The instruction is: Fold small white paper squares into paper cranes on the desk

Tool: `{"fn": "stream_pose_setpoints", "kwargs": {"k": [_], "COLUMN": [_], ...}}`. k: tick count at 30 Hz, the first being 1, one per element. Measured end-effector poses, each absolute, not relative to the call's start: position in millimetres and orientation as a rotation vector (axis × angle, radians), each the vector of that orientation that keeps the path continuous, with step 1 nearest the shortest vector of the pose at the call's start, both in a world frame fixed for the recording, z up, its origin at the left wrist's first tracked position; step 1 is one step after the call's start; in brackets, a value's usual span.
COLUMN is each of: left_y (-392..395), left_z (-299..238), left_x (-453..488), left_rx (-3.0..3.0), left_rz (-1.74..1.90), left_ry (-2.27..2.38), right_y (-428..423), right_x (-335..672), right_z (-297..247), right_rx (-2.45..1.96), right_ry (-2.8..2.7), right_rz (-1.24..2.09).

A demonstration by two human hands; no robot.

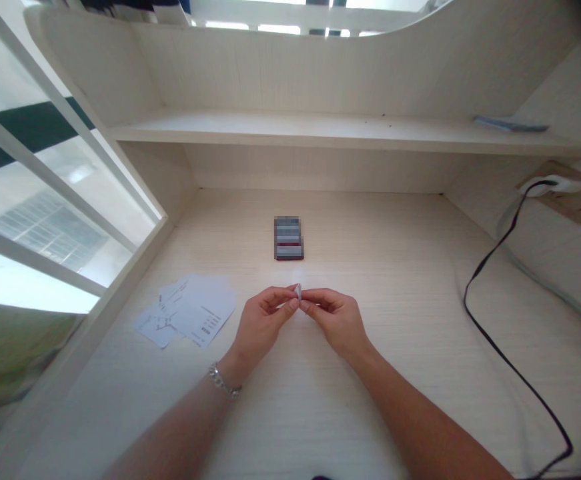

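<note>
My left hand (pixel 266 320) and my right hand (pixel 334 319) meet over the middle of the desk, thumbs and fingertips pinched together. Between them they hold a small folded piece of white paper (pixel 297 291), mostly covered by the fingers. A bracelet (pixel 224 381) circles the left wrist. Just beyond the hands lies a small dark rectangular thing (pixel 289 238), its face blurred out. To the left of my left hand, several white paper sheets (pixel 205 307) with printed marks overlap on the desk.
A black cable (pixel 490 340) runs from a wall socket (pixel 565 185) down the desk's right side. Above the back of the desk (pixel 395 233) is a shelf (pixel 290 127) with a thin bluish item (pixel 510 124) on it. White bars (pixel 45 167) line the left side.
</note>
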State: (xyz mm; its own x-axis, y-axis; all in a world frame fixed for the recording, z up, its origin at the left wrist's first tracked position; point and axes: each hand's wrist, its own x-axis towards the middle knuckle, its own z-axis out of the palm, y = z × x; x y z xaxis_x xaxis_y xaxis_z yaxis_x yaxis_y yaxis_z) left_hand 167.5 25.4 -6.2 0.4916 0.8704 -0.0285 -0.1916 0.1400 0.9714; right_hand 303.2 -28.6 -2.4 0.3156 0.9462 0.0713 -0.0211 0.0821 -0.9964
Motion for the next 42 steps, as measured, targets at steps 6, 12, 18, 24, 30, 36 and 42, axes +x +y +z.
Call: {"fn": "stream_pose_setpoints", "kwargs": {"k": [6, 12, 18, 24, 30, 36, 42], "left_y": [24, 24, 26, 24, 23, 23, 21], "left_z": [-3, -3, -1, 1, -3, -8, -12], "left_x": [168, 169, 168, 169, 170, 168, 169], "left_rx": [1.148, 1.125, 1.185, 1.235, 1.218, 1.331, 1.371], "left_rz": [0.874, 0.903, 0.899, 0.931, 0.96, 0.933, 0.906], "left_ry": [0.73, 0.702, 0.776, 0.82, 0.817, 0.871, 0.829], "right_y": [-29, -32, -34, -33, -28, -26, -30], "right_x": [303, 301, 300, 298, 301, 306, 305], "right_z": [-2, 2, 6, -1, -11, -11, -7], "right_rx": [-1.289, -1.3, -1.355, -1.351, -1.337, -1.346, -1.388], "right_ry": [-1.023, -1.149, -1.179, -1.069, -0.984, -0.982, -1.069], "right_rz": [0.872, 0.742, 0.681, 0.783, 0.944, 1.029, 0.968]}}
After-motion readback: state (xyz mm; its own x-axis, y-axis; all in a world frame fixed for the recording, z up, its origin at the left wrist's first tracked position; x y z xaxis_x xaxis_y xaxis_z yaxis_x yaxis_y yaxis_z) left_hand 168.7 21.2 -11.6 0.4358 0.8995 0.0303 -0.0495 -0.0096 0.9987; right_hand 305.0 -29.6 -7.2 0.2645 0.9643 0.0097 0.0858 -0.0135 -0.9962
